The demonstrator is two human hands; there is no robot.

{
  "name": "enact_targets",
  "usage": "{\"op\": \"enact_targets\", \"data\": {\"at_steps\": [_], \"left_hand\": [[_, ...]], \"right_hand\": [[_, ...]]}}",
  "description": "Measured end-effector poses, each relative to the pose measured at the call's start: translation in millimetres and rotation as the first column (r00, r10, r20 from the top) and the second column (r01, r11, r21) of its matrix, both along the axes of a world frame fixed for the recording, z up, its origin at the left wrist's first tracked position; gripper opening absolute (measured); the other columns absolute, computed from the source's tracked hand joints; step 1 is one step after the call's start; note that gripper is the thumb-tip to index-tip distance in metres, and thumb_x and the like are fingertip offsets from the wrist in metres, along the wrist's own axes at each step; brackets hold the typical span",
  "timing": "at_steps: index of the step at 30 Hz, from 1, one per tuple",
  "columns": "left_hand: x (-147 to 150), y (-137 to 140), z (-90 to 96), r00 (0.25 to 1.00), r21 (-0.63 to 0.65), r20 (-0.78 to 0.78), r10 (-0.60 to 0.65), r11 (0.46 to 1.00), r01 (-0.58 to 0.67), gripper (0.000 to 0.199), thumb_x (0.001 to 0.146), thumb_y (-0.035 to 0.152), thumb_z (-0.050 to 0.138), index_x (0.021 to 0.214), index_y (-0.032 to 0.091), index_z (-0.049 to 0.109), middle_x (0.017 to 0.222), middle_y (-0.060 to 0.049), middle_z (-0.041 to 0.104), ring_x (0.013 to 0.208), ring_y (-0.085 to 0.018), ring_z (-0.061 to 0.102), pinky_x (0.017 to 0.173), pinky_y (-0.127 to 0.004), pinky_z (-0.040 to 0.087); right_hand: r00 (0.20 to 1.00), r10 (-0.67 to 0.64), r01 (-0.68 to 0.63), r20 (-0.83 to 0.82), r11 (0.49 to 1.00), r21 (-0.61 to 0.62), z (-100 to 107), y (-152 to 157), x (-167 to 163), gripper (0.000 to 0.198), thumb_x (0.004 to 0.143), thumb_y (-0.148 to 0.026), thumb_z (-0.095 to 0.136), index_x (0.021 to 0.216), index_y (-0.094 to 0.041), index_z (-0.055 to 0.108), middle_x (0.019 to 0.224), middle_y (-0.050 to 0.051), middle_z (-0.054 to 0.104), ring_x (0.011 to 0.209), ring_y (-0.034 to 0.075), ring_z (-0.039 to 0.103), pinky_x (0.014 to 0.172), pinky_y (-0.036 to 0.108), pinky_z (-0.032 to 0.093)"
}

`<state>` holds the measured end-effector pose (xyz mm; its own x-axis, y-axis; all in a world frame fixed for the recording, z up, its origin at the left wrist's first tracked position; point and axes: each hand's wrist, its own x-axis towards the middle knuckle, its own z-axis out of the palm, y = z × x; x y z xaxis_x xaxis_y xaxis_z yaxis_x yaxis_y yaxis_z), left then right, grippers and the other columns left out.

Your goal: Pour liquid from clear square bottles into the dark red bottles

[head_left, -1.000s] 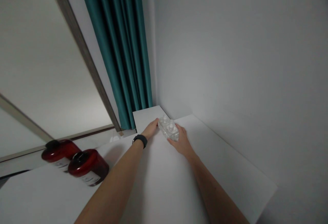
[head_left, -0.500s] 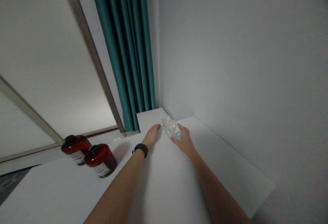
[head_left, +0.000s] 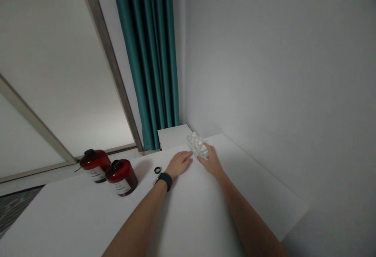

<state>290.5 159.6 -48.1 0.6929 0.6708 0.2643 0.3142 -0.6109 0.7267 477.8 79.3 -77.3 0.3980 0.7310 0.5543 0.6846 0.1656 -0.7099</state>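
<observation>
A white table point(head_left: 194, 218) fills the foreground, a teal curtain point(head_left: 148, 61) behind. Two red bottles point(head_left: 125, 172) stand on the table's left. Toward its far end, the right hand point(head_left: 210, 162) clasps a clear white-topped pack point(head_left: 192, 143); the left hand point(head_left: 178, 163), fingers extended, lies beside it, contact unclear. A small black ring point(head_left: 156, 170) lies near the left wrist

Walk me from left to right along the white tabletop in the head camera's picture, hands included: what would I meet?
Farther red bottle → nearer red bottle → small round black-rimmed object → left hand → clear plastic pack → right hand.
</observation>
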Motion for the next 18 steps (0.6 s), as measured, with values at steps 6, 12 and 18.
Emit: {"op": "enact_targets", "data": {"at_steps": [6, 12, 18], "left_hand": [[-0.1, -3.2, 3.1, 0.998, 0.104, -0.066, -0.016, 0.994, 0.023, 0.046, 0.09, 0.033, 0.056, 0.134, 0.021, 0.063, 0.14, -0.009, 0.063, 0.13, -0.029, 0.056, 0.116, -0.044, 0.036], [-0.5, -4.4, 5.4, 0.996, 0.134, -0.087, -0.007, 0.991, 0.019, 0.048, 0.09, 0.033, 0.057, 0.136, 0.02, 0.061, 0.14, -0.01, 0.063, 0.129, -0.03, 0.057, 0.115, -0.044, 0.038], [0.7, -2.7, 1.7, 0.996, 0.131, -0.092, 0.013, 0.991, -0.001, 0.048, 0.09, 0.034, 0.058, 0.136, 0.019, 0.06, 0.14, -0.011, 0.062, 0.13, -0.031, 0.056, 0.115, -0.044, 0.037]], "right_hand": [[0.997, 0.012, -0.014, -0.075, 1.0, -0.027, -3.3, 2.3, 2.4, 0.069, 0.074, -0.025, 0.071, 0.139, -0.023, 0.046, 0.135, 0.012, 0.059, 0.118, 0.029, 0.06, 0.087, 0.043, 0.056], [0.991, 0.043, -0.049, -0.126, 0.998, -0.048, -1.7, 1.7, 4.0, 0.069, 0.074, -0.025, 0.071, 0.139, -0.024, 0.046, 0.135, 0.011, 0.061, 0.118, 0.028, 0.061, 0.089, 0.043, 0.055], [0.988, 0.056, -0.065, -0.146, 0.996, -0.053, -1.0, 1.4, 4.0, 0.07, 0.074, -0.025, 0.071, 0.139, -0.025, 0.046, 0.137, 0.011, 0.06, 0.119, 0.028, 0.061, 0.088, 0.043, 0.055]]}}
